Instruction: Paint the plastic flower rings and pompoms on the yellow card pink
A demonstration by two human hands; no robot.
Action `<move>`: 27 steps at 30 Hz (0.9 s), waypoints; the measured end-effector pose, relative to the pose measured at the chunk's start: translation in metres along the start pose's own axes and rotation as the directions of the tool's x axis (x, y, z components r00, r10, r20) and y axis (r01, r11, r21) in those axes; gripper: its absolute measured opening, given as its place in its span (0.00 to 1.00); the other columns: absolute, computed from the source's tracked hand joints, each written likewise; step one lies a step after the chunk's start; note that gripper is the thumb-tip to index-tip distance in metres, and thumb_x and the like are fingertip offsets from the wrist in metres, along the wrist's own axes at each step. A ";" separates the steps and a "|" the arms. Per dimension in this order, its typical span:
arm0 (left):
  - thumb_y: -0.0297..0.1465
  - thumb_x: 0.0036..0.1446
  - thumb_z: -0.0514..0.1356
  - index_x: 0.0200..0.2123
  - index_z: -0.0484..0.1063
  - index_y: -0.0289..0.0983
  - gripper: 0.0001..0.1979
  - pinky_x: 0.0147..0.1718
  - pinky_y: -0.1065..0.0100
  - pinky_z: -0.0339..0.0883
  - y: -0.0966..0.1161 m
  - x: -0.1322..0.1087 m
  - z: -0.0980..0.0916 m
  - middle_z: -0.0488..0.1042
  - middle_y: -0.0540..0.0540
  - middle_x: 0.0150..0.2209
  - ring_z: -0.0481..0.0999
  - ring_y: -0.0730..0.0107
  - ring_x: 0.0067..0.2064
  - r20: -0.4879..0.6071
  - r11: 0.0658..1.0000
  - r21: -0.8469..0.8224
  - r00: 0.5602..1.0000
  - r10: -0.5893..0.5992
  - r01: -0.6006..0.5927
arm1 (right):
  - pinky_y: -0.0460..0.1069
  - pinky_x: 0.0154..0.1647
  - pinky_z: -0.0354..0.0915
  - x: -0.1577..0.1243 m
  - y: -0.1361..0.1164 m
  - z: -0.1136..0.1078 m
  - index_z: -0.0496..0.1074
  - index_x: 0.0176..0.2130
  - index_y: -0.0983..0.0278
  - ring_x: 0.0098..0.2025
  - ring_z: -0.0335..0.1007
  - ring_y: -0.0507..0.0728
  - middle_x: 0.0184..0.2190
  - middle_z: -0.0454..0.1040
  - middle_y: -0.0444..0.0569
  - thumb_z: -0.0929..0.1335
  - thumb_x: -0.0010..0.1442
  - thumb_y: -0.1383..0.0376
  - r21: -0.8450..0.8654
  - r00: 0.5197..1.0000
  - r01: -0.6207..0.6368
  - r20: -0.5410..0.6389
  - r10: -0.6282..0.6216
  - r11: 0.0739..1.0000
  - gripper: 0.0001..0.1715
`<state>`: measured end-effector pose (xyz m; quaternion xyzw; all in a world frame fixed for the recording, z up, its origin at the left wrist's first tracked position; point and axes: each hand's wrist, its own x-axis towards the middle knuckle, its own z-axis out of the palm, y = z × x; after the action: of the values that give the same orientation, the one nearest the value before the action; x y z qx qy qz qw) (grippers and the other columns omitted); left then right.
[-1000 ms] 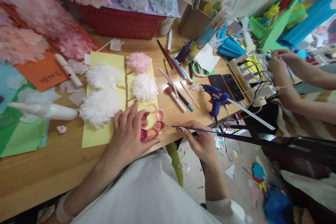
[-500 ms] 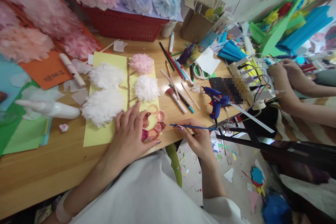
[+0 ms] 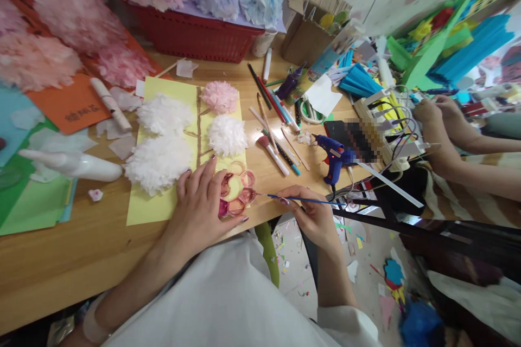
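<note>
Steadily, work from the palette [image 3: 236, 207], which lies just beside the thumb and forefinger of your left hand [image 3: 200, 203], over the lower right corner of the yellow card [image 3: 143, 212]. Your left fingers are spread wide and laid down, with the thumb along the palette's near edge; whether they press on it or merely rest against it, you cannot tell from this angle. Light pressure there should be enough to stop the cups sliding.

Your right hand [image 3: 315, 219] has the brush [image 3: 299, 199] pinched between thumb and forefinger, closed on the blue shaft, its tip at the cup farthest from your left fingers. A low, nearly level shaft like this probably suits small turns; roll it in the fingertips rather than swinging the wrist, and wipe the bristles on the rim so they don't drip.

Beyond your left fingertips, mind the white puffs [image 3: 157, 165]: one sits right against them and would likely stain at a touch. The pink puff [image 3: 220, 96] is farther off. Past your right fingers, the glue gun [image 3: 334, 156] lies on the desk [image 3: 101, 265], so avoid lifting that hand forward carelessly.
</note>
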<state>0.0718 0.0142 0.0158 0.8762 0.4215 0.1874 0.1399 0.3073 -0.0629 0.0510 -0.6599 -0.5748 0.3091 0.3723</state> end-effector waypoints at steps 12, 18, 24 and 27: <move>0.49 0.49 0.68 0.59 0.60 0.30 0.42 0.60 0.38 0.54 0.000 0.001 0.000 0.60 0.21 0.66 0.63 0.34 0.64 -0.006 1.000 0.019 1.000 0.008 -0.008 | 0.52 0.41 0.73 0.004 0.006 0.002 0.79 0.41 0.61 0.41 0.80 0.59 0.37 0.82 0.51 0.68 0.67 0.57 0.087 0.995 -0.053 0.089 0.045 0.995 0.12; 0.48 0.49 0.68 0.60 0.60 0.32 0.41 0.61 0.37 0.53 0.000 0.001 -0.001 0.60 0.21 0.66 0.63 0.33 0.65 -0.003 1.000 -0.016 1.000 -0.010 0.010 | 0.49 0.37 0.70 0.016 -0.005 0.001 0.77 0.33 0.63 0.33 0.77 0.57 0.29 0.80 0.48 0.66 0.68 0.56 -0.119 0.999 -0.017 0.036 0.021 0.993 0.17; 0.49 0.49 0.68 0.59 0.61 0.30 0.42 0.62 0.38 0.52 0.000 0.000 -0.001 0.59 0.21 0.66 0.61 0.34 0.65 -0.003 0.999 -0.032 1.000 -0.003 0.003 | 0.48 0.32 0.68 0.030 -0.020 -0.015 0.75 0.30 0.62 0.30 0.75 0.55 0.26 0.78 0.46 0.69 0.66 0.58 -0.199 0.988 0.049 0.154 -0.018 0.979 0.15; 0.48 0.49 0.68 0.59 0.62 0.30 0.41 0.62 0.39 0.52 0.000 0.000 0.000 0.60 0.22 0.66 0.61 0.35 0.65 -0.006 0.999 -0.036 1.000 -0.012 0.012 | 0.49 0.35 0.68 0.036 -0.024 -0.020 0.77 0.33 0.62 0.32 0.76 0.55 0.29 0.80 0.46 0.70 0.65 0.60 -0.215 0.979 0.079 0.200 -0.035 0.973 0.10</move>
<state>0.0715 0.0145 0.0159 0.8704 0.4237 0.1970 0.1553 0.3165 -0.0289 0.0827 -0.6469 -0.6582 0.2953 0.2471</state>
